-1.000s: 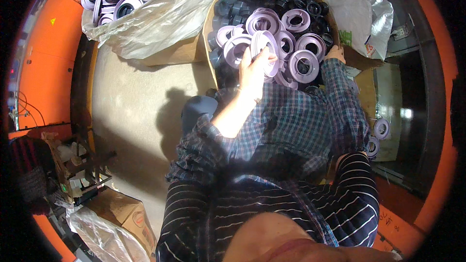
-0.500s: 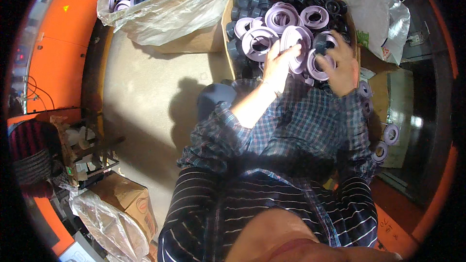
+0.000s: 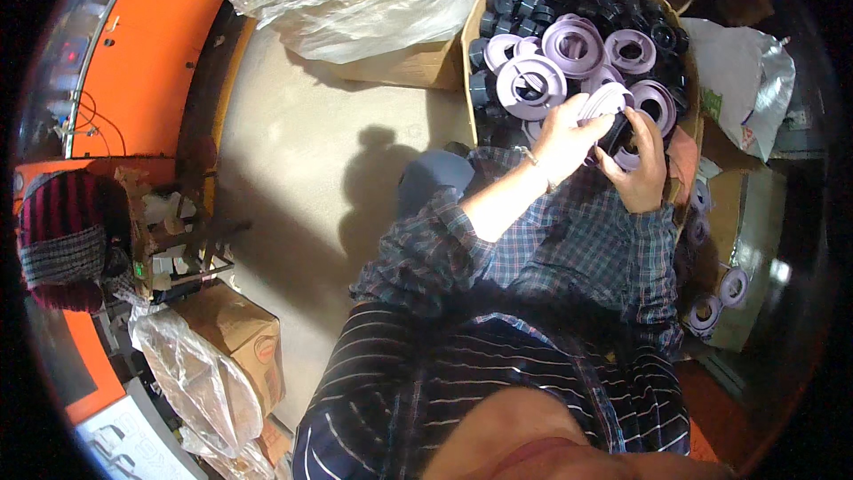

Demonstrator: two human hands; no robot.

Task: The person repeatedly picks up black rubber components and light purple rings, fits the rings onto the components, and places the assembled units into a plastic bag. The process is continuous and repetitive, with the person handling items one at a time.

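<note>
My left hand (image 3: 562, 140) grips a lilac plastic flanged ring (image 3: 606, 101), tilted edge-on above the large box. Close against its right side, my right hand (image 3: 641, 167) has its fingers bent around a black plastic ring (image 3: 611, 130), partly hidden by the fingers. The two rings appear to touch; whether one sits inside the other I cannot tell. Below both hands, several lilac rings (image 3: 531, 87) lie on a heap of black rings (image 3: 533, 7) in the cardboard box (image 3: 474, 53).
A plastic-lined carton (image 3: 400, 64) of lilac rings stands at the far left. White sacking (image 3: 742, 80) hangs beside the box's right side. More lilac rings (image 3: 734, 286) lie on cardboard at the right. An orange machine cabinet (image 3: 164, 44) and a small carton (image 3: 258, 347) are on the left.
My right hand, blurred and spread over the heap before, has come in to meet my left hand with a black ring. The lilac ring has turned edge-on. The whole view has shifted.
</note>
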